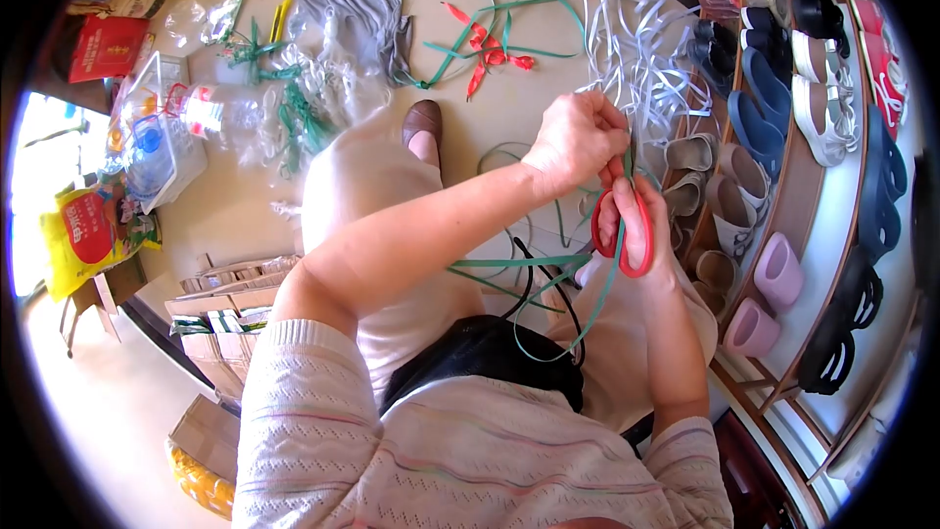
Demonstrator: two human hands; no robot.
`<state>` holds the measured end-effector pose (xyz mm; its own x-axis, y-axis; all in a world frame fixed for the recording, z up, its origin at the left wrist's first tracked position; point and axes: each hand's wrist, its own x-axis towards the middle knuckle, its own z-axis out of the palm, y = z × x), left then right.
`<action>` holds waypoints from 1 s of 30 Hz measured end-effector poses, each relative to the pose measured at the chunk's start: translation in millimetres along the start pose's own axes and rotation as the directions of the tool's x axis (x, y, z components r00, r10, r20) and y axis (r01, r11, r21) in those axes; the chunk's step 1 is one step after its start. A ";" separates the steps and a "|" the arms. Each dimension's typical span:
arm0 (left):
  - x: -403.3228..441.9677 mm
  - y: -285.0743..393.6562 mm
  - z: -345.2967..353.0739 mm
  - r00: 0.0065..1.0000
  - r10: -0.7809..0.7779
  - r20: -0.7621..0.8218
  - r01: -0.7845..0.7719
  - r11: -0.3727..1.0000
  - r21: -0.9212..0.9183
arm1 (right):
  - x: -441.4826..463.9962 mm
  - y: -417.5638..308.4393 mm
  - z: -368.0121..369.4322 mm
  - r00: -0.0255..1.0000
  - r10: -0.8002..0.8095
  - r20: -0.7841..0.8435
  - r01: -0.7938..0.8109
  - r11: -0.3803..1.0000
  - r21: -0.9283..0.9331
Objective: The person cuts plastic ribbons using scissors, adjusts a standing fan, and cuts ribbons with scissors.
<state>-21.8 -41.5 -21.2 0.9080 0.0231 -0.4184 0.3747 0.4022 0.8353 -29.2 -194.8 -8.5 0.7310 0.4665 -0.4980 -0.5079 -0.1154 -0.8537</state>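
My right hand (638, 226) is closed around red-handled scissors (646, 247), whose blades are mostly hidden by my fingers. A flat green strap (609, 289) runs through the same hand and hangs down in a loop towards my lap. Just above, my left hand (580, 140) is closed in a pinch, its fingertips at the upper part of the green strap; the exact grip is partly hidden. A bunch of white strips (641, 49) spreads over the floor beyond my hands. More green strap (519, 262) lies across my legs, near a black bag (480, 358) with thin handles.
To the right stands a shoe rack (798, 191) with several pairs of shoes and slippers. Red ribbon pieces (487, 51) and a grey cloth (357, 0) lie on the floor ahead. A white basket (181, 172), plastic bottles and cardboard (220, 353) are at the left.
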 end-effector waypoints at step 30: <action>2.9 -5.0 -5.7 0.999 0.018 0.027 -0.020 0.996 0.081 | 17.8 5.7 -12.7 0.996 -0.058 0.070 0.062 0.996 -0.058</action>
<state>-22.0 -38.3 -28.6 0.9194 0.0058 -0.3933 0.3700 0.3261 0.8699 -13.3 -198.3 -24.2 0.7256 0.5328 -0.4355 -0.4339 -0.1370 -0.8905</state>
